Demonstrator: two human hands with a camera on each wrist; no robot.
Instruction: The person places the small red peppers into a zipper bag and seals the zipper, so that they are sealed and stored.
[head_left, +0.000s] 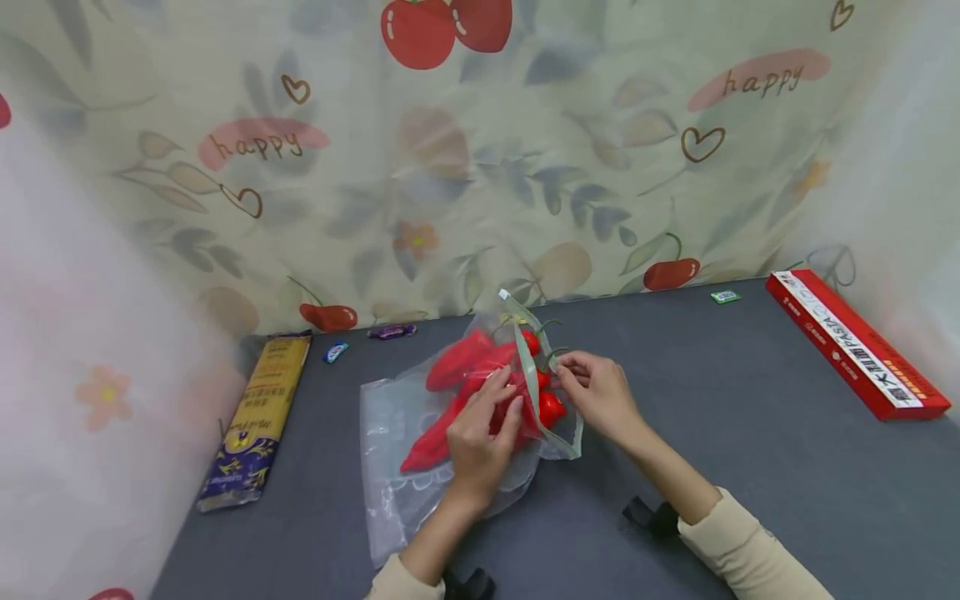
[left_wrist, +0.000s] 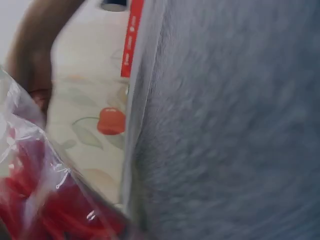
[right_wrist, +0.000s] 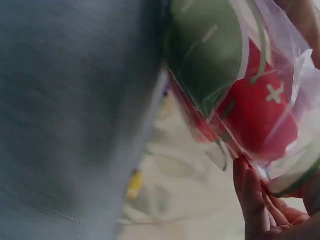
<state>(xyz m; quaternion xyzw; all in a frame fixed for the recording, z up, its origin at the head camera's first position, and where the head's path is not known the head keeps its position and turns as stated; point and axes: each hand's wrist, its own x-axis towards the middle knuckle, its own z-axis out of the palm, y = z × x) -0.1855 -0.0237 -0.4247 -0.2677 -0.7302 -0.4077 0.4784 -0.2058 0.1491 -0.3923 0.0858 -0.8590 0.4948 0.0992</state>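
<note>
A clear plastic zip bag (head_left: 384,417) lies on the dark table with several long red peppers (head_left: 429,440) inside. Its mouth, edged by a pale green strip (head_left: 527,358), gapes toward the right, where bright red pepper ends and thin green stems show. My left hand (head_left: 480,429) rests on top of the bag over the peppers, fingers extended toward the mouth. With thumb and fingers, my right hand (head_left: 596,392) pinches the bag's edge at the mouth. The right wrist view has those fingers (right_wrist: 252,197) at the bag's edge, beneath a red pepper (right_wrist: 260,117).
At the left lies a yellow and purple spaghetti packet (head_left: 258,412). A red pasta box (head_left: 855,346) lies at the right. Along the back are small wrapped pieces: blue and white (head_left: 335,352), purple (head_left: 392,331) and green (head_left: 725,296). A patterned cloth (head_left: 480,217) hangs behind the table.
</note>
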